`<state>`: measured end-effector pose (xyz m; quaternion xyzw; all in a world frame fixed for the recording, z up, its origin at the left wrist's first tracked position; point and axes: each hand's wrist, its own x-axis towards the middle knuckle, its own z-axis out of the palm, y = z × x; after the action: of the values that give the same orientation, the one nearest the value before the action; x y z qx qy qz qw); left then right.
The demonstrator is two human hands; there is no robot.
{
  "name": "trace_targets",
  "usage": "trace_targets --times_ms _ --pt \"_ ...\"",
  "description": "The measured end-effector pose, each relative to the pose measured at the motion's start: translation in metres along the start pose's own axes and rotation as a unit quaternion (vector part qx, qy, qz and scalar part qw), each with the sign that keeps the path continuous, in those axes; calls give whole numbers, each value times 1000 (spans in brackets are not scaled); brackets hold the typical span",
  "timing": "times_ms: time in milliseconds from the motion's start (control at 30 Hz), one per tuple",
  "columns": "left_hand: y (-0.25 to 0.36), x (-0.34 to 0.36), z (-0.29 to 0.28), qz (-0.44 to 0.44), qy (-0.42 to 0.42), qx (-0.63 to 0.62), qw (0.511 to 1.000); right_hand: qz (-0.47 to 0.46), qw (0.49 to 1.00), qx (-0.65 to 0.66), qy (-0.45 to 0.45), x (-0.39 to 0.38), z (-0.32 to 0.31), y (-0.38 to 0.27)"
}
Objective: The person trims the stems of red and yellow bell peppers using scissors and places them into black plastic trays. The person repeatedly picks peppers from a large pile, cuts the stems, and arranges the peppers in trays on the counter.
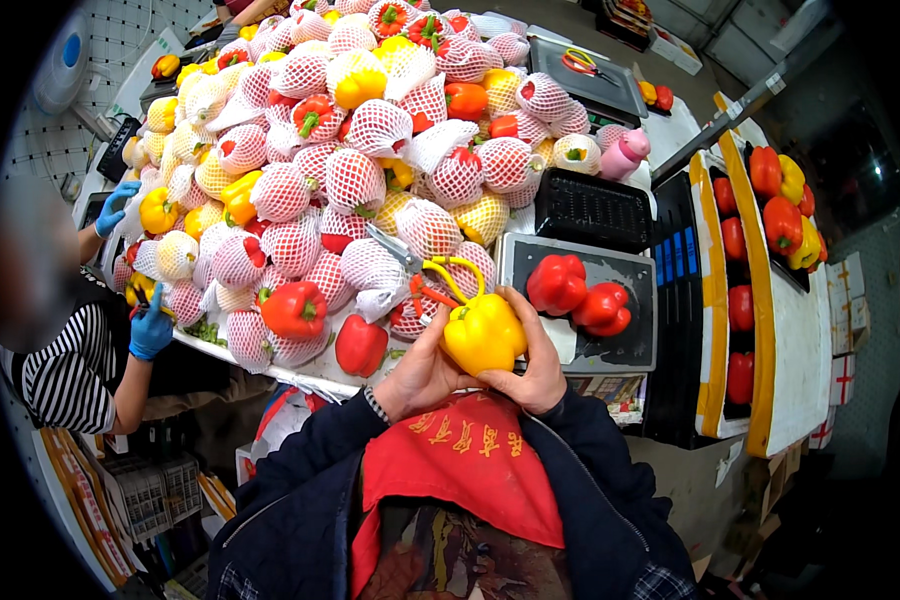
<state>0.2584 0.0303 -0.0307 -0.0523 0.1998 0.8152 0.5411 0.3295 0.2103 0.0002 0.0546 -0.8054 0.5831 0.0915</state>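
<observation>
Between my two hands, in front of my red apron, is a bare yellow bell pepper (484,334). My left hand (422,368) is closed against its left side, and my right hand (536,362) grips it from the right. Just beyond the pepper is a pair of scissors (454,270) with yellow and orange handles, blades toward the pile. Whether my left fingers touch the scissors, I cannot tell. A loose red bell pepper (361,345) lies left of my left hand. To the right, two red bell peppers (557,284) rest on a dark tray (625,345).
A big heap of net-wrapped peppers (355,180) covers the table. Black trays (592,208) and a pink bottle (625,155) stand at the right. Farther right are foam boxes (795,380) and packed peppers (782,225). At left, a co-worker's blue-gloved hand (151,326) holds scissors.
</observation>
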Motion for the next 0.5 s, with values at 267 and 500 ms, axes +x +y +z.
trace_targets --times_ms 267,500 --pt "-4 -1 -6 -23 -15 12 1000 33 999 36 -6 -2 -3 8" --pt "-9 -3 -9 -20 3 69 997 91 988 126 22 -7 -1 7"
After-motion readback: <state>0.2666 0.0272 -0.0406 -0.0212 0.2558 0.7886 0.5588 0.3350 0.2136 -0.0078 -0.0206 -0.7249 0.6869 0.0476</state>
